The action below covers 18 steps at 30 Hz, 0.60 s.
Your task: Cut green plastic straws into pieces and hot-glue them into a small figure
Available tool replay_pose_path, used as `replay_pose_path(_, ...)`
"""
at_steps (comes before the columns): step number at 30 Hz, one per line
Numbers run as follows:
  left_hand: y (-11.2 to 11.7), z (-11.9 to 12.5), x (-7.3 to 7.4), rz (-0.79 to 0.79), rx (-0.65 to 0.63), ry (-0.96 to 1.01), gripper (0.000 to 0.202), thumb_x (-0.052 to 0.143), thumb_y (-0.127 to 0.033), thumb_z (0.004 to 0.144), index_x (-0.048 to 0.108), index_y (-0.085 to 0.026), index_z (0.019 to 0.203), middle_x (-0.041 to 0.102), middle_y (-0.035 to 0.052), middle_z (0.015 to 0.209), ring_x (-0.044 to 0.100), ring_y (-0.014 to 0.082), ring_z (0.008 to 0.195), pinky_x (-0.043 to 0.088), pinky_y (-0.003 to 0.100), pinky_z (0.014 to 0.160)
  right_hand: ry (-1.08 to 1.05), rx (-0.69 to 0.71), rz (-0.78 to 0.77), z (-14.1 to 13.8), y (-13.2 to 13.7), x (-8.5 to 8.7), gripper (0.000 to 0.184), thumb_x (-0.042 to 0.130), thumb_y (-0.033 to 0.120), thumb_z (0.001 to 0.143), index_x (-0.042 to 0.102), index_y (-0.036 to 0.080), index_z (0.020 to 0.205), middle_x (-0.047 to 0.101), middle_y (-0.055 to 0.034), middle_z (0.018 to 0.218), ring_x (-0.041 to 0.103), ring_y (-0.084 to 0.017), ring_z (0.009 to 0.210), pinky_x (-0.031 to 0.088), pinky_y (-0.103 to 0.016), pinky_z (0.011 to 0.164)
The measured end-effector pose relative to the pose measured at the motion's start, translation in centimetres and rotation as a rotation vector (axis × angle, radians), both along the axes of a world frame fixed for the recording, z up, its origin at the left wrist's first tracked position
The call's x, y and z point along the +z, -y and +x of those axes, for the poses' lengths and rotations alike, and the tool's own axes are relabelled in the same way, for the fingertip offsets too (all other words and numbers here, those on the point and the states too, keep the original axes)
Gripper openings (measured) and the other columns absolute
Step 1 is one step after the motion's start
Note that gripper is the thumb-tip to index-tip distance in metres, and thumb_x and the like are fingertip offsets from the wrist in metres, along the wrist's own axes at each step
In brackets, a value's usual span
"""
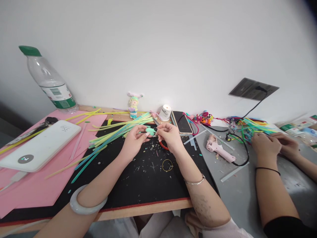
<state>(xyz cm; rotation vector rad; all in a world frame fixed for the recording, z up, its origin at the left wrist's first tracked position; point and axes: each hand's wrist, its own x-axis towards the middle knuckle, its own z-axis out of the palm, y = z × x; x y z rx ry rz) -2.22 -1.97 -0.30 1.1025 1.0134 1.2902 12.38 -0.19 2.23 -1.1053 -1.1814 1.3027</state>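
Over the black mat, my left hand [135, 138] pinches a small mint-green fuzzy piece [150, 131] that looks like bent pipe cleaner. My right hand [168, 134] meets it from the other side, thumb and fingertips closed on its right end, where a small dark bit shows. Beside and behind my left hand lies a loose bundle of yellow, green and blue pipe cleaners [121, 130]. An orange-red scissor handle [163, 145] peeks out beneath my right hand. Nearer to me, a thin gold ring [167, 165] rests on the mat [148, 185] among scattered clippings.
Left are pink sheets [59, 178], a white power bank [42, 145] and a bottle [54, 82]. Along the wall stand a fuzzy doll [133, 107], a white cup [165, 112] and a phone [182, 121]. Right are a pink glue gun [220, 150] and another person's hands [266, 145].
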Motion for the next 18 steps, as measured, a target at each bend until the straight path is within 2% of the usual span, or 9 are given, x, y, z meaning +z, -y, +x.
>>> replay_pose_path(5,-0.01,0.04,-0.02,0.028,-0.007,-0.016,0.026,0.064,-0.027,0.072,0.05,-0.018,0.092,0.058,0.0013,0.09,0.063,0.0141,0.082,0.054,0.028,0.071,0.074,0.005,0.029,0.14,-0.06,-0.16,0.017,0.066,0.024,0.062,0.054,0.016,0.072,0.056,0.0047,0.05,0.045,-0.007,0.037,0.037,-0.019,0.037)
replay_pose_path(8,0.01,0.05,0.02,0.025,-0.004,-0.015,0.027,0.064,-0.027,0.072,0.05,-0.018,0.093,0.059,0.0014,0.091,0.064,0.0146,0.081,0.054,0.029,0.072,0.199,-0.014,0.065,0.34,-0.15,-0.28,0.015,0.064,0.023,0.064,0.054,0.017,0.073,0.053,0.0061,0.048,0.043,-0.007,0.036,0.034,-0.02,0.037)
replay_pose_path(13,0.02,0.0,0.04,-0.005,0.008,0.012,0.03,0.065,-0.029,0.072,0.05,-0.018,0.095,0.06,0.0022,0.092,0.064,0.0154,0.082,0.054,0.031,0.074,0.383,-0.102,0.283,0.68,-0.19,-0.08,0.008,0.061,0.023,0.07,0.061,0.016,0.073,0.058,0.0014,0.061,0.05,-0.01,0.052,0.041,-0.023,0.052)
replay_pose_path(18,0.03,-0.06,0.04,-0.029,0.006,0.04,0.032,0.065,-0.03,0.071,0.05,-0.018,0.097,0.061,0.0029,0.094,0.064,0.0153,0.082,0.053,0.032,0.076,0.53,-0.035,0.459,0.71,-0.04,-0.06,0.011,0.057,0.019,0.074,0.067,0.017,0.079,0.065,-0.0031,0.076,0.054,-0.013,0.063,0.043,-0.026,0.06)
